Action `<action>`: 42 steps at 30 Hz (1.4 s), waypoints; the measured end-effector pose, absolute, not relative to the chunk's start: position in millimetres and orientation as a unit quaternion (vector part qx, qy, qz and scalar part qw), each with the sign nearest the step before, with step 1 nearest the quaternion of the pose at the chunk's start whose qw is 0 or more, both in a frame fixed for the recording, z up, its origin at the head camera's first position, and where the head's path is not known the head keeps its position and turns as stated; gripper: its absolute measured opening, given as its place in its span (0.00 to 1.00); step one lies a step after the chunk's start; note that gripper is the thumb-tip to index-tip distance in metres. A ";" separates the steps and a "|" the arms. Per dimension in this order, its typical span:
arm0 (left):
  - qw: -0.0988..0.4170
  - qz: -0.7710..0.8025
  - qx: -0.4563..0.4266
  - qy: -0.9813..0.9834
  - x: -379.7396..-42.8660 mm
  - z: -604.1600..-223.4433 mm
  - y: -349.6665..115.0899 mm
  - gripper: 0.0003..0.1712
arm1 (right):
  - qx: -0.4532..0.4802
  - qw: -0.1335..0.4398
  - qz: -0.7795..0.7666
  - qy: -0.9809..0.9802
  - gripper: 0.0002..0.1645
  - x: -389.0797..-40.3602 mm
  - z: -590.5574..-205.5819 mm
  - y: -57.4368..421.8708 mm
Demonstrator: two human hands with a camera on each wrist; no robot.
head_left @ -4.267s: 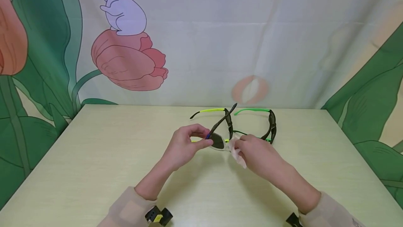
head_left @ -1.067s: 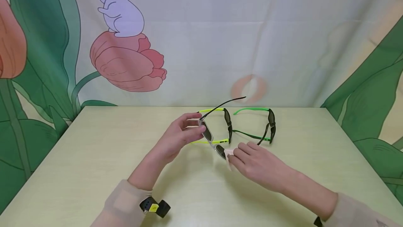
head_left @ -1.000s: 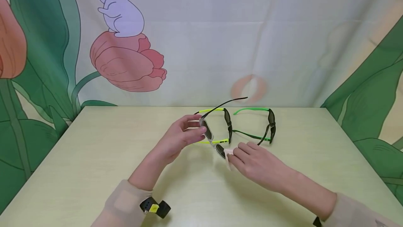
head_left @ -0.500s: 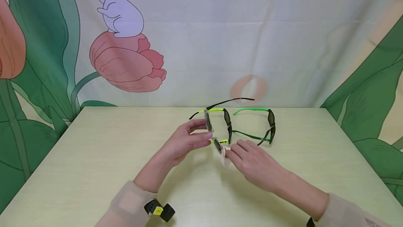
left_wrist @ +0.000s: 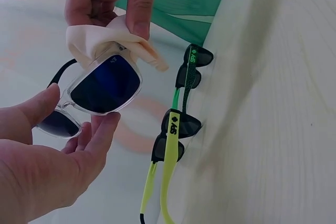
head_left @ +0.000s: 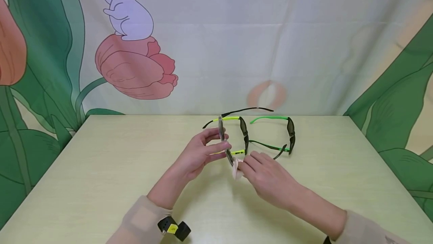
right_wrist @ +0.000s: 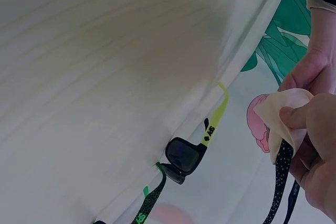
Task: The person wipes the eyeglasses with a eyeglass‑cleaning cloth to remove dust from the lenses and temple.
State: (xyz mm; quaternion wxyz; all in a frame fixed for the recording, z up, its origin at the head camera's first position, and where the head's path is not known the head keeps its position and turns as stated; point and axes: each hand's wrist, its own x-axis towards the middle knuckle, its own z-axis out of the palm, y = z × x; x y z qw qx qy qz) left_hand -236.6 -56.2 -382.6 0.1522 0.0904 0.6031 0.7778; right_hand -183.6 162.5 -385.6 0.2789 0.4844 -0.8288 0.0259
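My left hand point(head_left: 199, 155) holds a pair of sunglasses point(left_wrist: 107, 85) with a clear frame, dark lenses and dark speckled arms, raised above the table. Its thumb and fingers grip them near the bridge. A cream cloth point(left_wrist: 97, 40) is pinched in my right hand point(head_left: 270, 180), folded over the outer end of one lens. In the right wrist view, the cloth point(right_wrist: 283, 111) wraps the hinge end, with a speckled arm hanging below it. Part of the lens lies hidden under the cloth.
Behind my hands, on the table point(head_left: 101, 168), stand yellow-armed sunglasses point(head_left: 244, 127) and green-armed sunglasses point(head_left: 291, 133), both with arms unfolded. A printed curtain point(head_left: 216, 56) hangs at the table's far edge.
Over the last second the clear-framed sunglasses have turned nearly edge-on to the head view. My left hand has shifted slightly right, and my right hand slightly left with the cloth.
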 end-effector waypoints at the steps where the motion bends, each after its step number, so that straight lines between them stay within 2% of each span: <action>1: 0.151 0.778 0.091 0.604 -236.4 -382.6 -56.2 0.29 | 0.482 0.277 0.027 -0.831 0.11 -183.2 -385.3 161.7; 6: 0.147 0.778 0.095 0.603 -235.4 -381.4 -56.9 0.30 | 0.474 0.280 0.029 -0.834 0.13 -182.2 -385.0 158.5; 11: 0.143 0.780 0.097 0.602 -233.4 -379.2 -56.4 0.31 | 0.472 0.292 0.033 -0.831 0.11 -182.8 -386.0 155.9; 20: 0.119 0.777 0.096 0.610 -232.3 -378.1 -53.6 0.24 | 0.465 0.287 0.066 -0.835 0.15 -182.0 -384.3 152.2; 29: 0.107 0.763 0.102 0.629 -233.0 -375.9 -53.0 0.23 | 0.464 0.286 0.094 -0.833 0.12 -183.8 -385.5 154.0; 42: 0.115 0.751 0.095 0.643 -236.7 -374.7 -56.9 0.22 | 0.450 0.258 0.092 -0.850 0.12 -186.5 -383.8 168.6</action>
